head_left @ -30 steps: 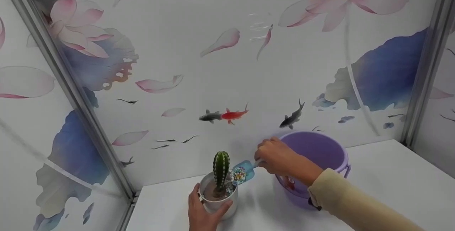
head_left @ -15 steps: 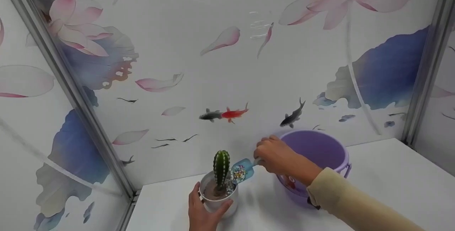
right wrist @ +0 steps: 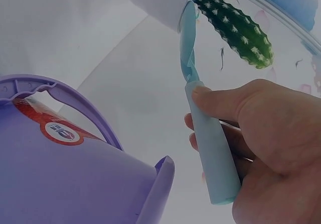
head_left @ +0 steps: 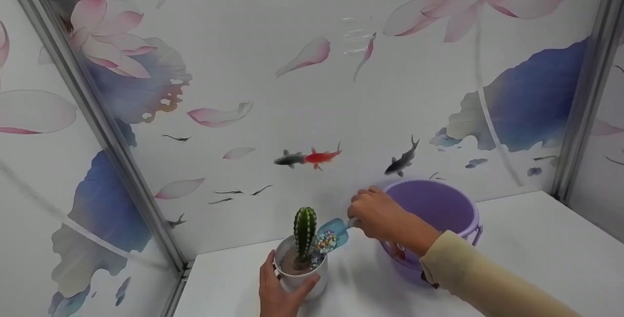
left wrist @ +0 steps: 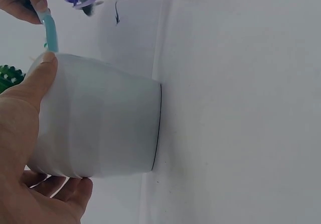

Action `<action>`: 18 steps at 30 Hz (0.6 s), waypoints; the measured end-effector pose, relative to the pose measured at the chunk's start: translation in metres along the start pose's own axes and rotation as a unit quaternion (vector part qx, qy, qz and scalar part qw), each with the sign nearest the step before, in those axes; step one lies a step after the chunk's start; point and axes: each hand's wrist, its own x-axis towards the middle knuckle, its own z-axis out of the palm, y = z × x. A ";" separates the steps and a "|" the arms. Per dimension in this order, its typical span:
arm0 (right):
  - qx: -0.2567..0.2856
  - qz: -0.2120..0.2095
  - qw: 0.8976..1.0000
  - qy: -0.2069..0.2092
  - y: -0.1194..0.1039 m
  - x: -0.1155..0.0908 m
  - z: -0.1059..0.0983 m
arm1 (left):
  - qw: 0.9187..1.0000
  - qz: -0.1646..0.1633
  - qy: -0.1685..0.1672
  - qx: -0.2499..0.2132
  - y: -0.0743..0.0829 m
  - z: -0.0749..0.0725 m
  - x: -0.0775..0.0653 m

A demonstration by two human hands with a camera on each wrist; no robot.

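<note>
A green cactus (head_left: 305, 231) stands upright in a white pot (head_left: 312, 285) on the table. My left hand (head_left: 279, 290) grips the pot from the near left, thumb and fingers spread round its wall; the left wrist view shows the thumb at the rim of the pot (left wrist: 105, 118). With its fingers curled round the handle, my right hand (head_left: 382, 214) holds a small blue shovel (head_left: 336, 231). Multicoloured pebbles (head_left: 326, 242) lie in the scoop, which tilts down at the pot's right rim. More pebbles (head_left: 317, 259) sit inside the pot beside the cactus. The right wrist view shows the shovel handle (right wrist: 213, 153).
A purple bucket (head_left: 429, 200) with a side handle stands right of the pot, behind my right forearm. Its contents are hidden. The white table (head_left: 516, 258) meets a printed wall panel (head_left: 253, 63) at the back.
The shovel has tipped slightly further towards the pot, and the pebbles in it have shifted down to its front edge. Both hands stay in nearly the same places.
</note>
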 end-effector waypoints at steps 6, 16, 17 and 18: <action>-0.005 -0.001 1.000 0.006 -0.001 0.000 0.000 | 1.000 0.004 0.000 -0.002 -0.001 0.000 0.001; -0.024 -0.010 0.999 0.024 -0.002 0.000 0.002 | 1.000 0.010 0.004 0.000 -0.003 0.001 0.003; -0.025 -0.010 0.999 0.023 -0.001 0.000 0.002 | 1.000 0.008 0.003 0.000 -0.003 0.002 0.003; -0.024 -0.009 0.999 0.022 -0.001 0.000 0.003 | 1.000 0.005 0.001 0.000 -0.003 0.002 0.003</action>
